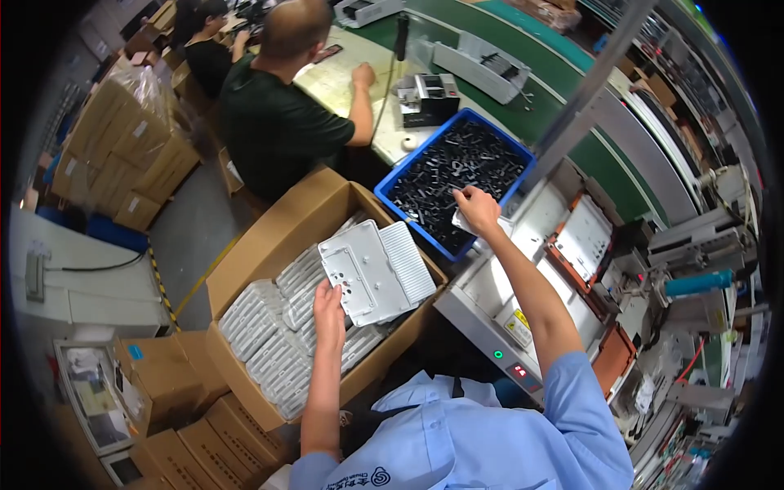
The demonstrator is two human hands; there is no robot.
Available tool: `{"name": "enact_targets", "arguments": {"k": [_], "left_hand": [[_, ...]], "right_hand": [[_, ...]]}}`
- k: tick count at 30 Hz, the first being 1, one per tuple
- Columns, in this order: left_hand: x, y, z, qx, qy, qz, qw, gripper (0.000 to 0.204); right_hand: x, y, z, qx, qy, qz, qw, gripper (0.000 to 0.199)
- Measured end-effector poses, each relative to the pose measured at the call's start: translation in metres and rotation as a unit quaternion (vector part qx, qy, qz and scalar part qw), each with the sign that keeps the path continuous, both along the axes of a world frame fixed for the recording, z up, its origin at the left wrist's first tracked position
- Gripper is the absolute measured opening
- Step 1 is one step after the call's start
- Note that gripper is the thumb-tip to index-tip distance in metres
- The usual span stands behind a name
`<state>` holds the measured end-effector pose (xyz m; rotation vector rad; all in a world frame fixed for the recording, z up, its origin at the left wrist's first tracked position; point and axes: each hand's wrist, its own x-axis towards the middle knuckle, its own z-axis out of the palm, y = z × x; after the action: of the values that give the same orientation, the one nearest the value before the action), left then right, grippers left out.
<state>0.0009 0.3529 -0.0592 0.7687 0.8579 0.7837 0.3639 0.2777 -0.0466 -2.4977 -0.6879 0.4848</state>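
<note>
My left hand (pixel 329 309) grips the lower left edge of a white plastic housing (pixel 355 265), a shallow panel with small holes and raised posts. It is tilted over an open cardboard box (pixel 282 184). A ribbed white section (pixel 408 261) shows along the housing's right side; whether it is a separate piece I cannot tell. Rows of similar white housings (pixel 265 343) fill the box. My right hand (pixel 478 210) is over the near right side of a blue bin (pixel 392 184) of small black parts (pixel 453 167). Its fingers are closed, their contents unclear; something white shows beneath the palm.
Right of the box stands a machine (pixel 482 306) with a lit panel and orange-brown fixtures (pixel 572 253). A co-worker in a dark shirt (pixel 282 122) sits at the table beyond the box. Stacked cartons (pixel 131 147) stand at left. A green conveyor (pixel 555 106) runs behind the bin.
</note>
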Motion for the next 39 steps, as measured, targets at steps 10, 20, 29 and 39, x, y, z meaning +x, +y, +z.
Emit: {"name": "enact_targets", "arguments": {"k": [10,20,29,39], "left_hand": [[0.015,-0.015,0.062,-0.142,-0.342,-0.075,0.926,0.061],[0.043,-0.018,0.085,-0.148,-0.378,-0.117,0.907,0.074],[0.052,-0.02,0.036,-0.162,-0.306,-0.067,0.936,0.052],[0.091,-0.043,0.024,-0.053,-0.231,-0.142,0.961,0.046]], "right_hand": [[0.029,0.039,-0.07,-0.067,-0.163,0.13,0.976,0.02],[0.032,0.038,-0.076,-0.024,-0.164,0.162,0.973,0.017],[0.018,0.027,0.006,0.298,0.12,0.055,0.946,0.027],[-0.164,-0.033,0.094,0.467,0.36,0.016,0.808,0.016]]}}
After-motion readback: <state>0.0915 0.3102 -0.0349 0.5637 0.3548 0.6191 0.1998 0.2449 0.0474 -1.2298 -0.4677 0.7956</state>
